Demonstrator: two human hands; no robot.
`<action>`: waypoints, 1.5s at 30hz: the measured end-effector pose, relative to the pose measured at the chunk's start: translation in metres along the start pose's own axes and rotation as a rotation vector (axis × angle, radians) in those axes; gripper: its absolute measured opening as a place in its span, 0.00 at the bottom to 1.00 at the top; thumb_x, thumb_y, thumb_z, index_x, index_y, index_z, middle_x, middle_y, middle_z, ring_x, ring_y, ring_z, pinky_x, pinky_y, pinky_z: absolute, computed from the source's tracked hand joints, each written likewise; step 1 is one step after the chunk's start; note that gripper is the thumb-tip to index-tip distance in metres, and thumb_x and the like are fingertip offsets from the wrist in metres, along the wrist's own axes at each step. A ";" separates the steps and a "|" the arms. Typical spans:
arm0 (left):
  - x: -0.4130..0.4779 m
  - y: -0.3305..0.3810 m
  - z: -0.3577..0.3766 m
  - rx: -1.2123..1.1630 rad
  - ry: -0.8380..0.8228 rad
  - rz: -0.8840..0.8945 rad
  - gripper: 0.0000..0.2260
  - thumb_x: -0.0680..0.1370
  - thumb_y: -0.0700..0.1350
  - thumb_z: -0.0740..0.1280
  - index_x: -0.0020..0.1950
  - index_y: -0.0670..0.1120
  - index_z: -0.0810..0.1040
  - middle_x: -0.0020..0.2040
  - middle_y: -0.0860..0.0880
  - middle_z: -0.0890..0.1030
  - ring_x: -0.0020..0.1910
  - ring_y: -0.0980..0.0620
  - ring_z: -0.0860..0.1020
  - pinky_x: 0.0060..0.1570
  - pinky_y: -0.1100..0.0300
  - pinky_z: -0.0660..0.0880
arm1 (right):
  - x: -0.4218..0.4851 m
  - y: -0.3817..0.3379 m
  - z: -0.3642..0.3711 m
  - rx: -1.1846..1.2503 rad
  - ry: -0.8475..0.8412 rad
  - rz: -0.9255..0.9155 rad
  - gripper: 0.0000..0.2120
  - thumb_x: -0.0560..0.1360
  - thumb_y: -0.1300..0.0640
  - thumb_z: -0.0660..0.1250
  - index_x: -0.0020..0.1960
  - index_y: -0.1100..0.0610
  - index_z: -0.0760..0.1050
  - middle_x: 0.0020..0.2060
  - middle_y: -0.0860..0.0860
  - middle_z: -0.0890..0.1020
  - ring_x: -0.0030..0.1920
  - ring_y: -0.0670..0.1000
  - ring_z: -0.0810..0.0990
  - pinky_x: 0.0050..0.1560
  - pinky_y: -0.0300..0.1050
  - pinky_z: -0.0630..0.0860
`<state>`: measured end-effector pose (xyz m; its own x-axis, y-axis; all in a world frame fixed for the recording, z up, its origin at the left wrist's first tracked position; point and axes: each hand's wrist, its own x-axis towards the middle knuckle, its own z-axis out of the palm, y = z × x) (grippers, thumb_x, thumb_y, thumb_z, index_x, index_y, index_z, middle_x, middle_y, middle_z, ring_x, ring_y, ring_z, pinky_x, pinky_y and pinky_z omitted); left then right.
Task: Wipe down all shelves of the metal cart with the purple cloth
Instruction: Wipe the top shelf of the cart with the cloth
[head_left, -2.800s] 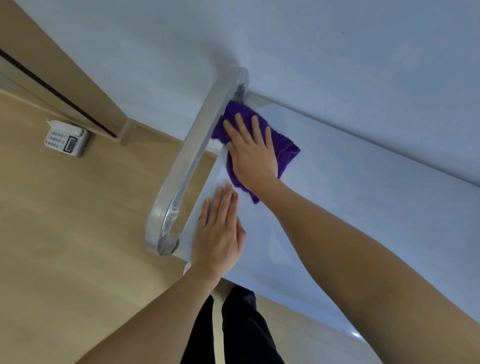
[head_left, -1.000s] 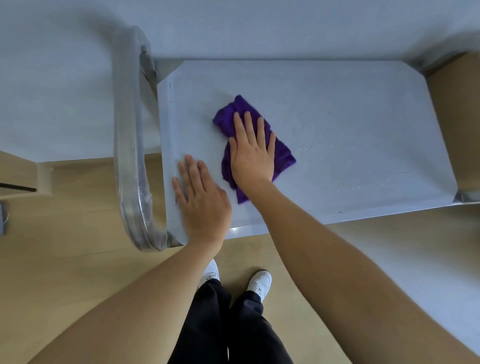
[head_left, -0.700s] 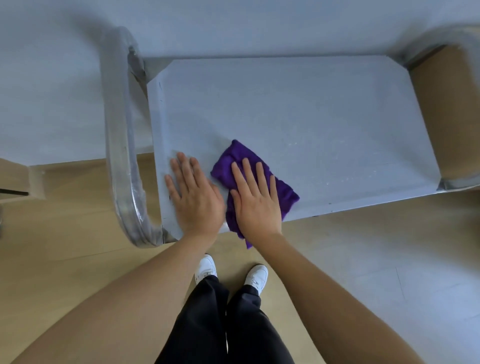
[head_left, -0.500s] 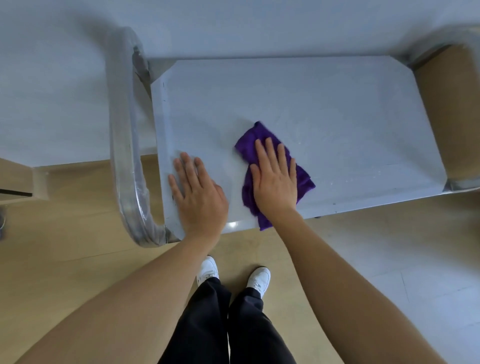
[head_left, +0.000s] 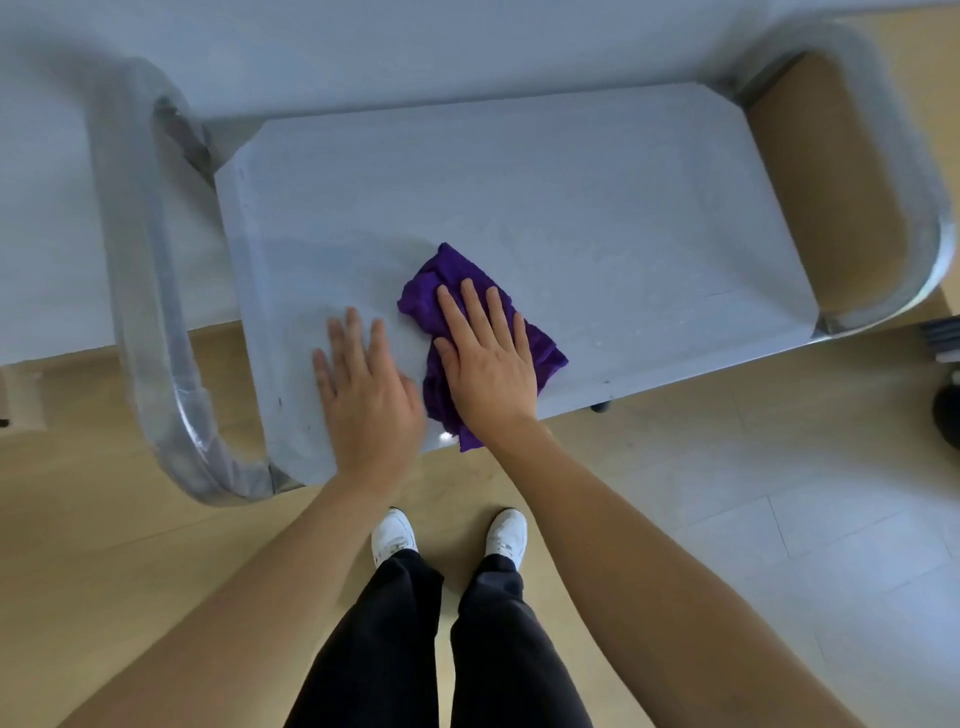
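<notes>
Compared with half a second ago, the purple cloth (head_left: 470, 332) is lying closer to the left hand (head_left: 366, 400). On the metal cart (head_left: 597, 208) top shelf, both hands are resting flat and open; the right hand (head_left: 485, 358) is pressing the cloth near the front edge. Curved handles (head_left: 140, 291) are standing at both ends, white shoes (head_left: 393, 535) below.

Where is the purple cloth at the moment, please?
The purple cloth lies under the flat right hand, near the top shelf's front edge, beside the left hand.
</notes>
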<state>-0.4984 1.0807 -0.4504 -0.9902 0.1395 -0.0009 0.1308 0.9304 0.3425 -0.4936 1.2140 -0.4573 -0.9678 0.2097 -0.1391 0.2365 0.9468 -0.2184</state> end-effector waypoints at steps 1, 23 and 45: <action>-0.005 0.014 -0.001 -0.033 -0.017 0.043 0.24 0.77 0.41 0.52 0.73 0.38 0.64 0.76 0.38 0.62 0.77 0.39 0.57 0.74 0.41 0.56 | 0.002 0.007 -0.002 0.002 -0.010 -0.006 0.25 0.84 0.45 0.48 0.80 0.45 0.50 0.79 0.47 0.55 0.79 0.53 0.49 0.77 0.54 0.46; -0.010 0.202 0.081 0.011 -0.106 0.152 0.22 0.80 0.43 0.53 0.73 0.39 0.66 0.77 0.41 0.60 0.78 0.43 0.57 0.76 0.46 0.55 | 0.036 0.226 -0.057 -0.012 -0.024 -0.025 0.25 0.84 0.45 0.46 0.80 0.45 0.47 0.80 0.47 0.52 0.79 0.53 0.47 0.77 0.54 0.44; -0.004 0.236 0.098 0.078 -0.017 0.082 0.20 0.79 0.42 0.54 0.70 0.37 0.67 0.76 0.40 0.63 0.77 0.41 0.57 0.75 0.44 0.57 | 0.033 0.251 -0.064 -0.001 -0.032 0.062 0.26 0.83 0.46 0.49 0.80 0.44 0.47 0.80 0.48 0.52 0.79 0.57 0.47 0.77 0.59 0.44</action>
<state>-0.4587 1.3327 -0.4615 -0.9752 0.2212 0.0074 0.2151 0.9392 0.2677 -0.4719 1.4741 -0.4545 -0.9482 0.2598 -0.1827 0.2955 0.9326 -0.2074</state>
